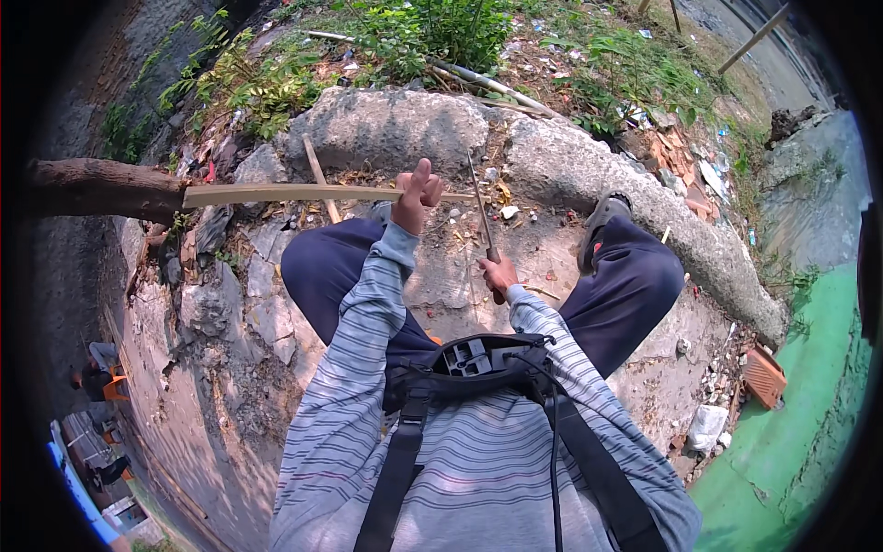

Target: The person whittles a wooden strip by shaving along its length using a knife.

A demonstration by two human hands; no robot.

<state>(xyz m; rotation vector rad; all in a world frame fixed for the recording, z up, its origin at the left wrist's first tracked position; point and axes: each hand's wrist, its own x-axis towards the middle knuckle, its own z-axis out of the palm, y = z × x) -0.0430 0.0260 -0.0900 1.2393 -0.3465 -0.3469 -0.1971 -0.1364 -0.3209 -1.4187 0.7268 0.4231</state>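
Note:
My left hand [417, 196] is closed around a long pale strip of wood or split bamboo [285, 192], held level across my front. The strip's far left end meets a tree trunk [106, 187]; its short right end sticks out past my fist. In my right hand [499, 274] is a knife [480, 198], gripped by its brown handle with the long, narrow blade pointing up and away from me. The blade stands close to the strip's right tip; whether they touch I cannot tell. Both hands are between my bent knees.
Rough concrete blocks [386, 129] form a curb ahead, with a thin stick [320, 175] leaning near the left one. Beyond lie bushes [460, 32] and litter. At right are an orange-brown basket [763, 377] and a white plastic bag [706, 428]. A black pouch [474, 357] hangs before me.

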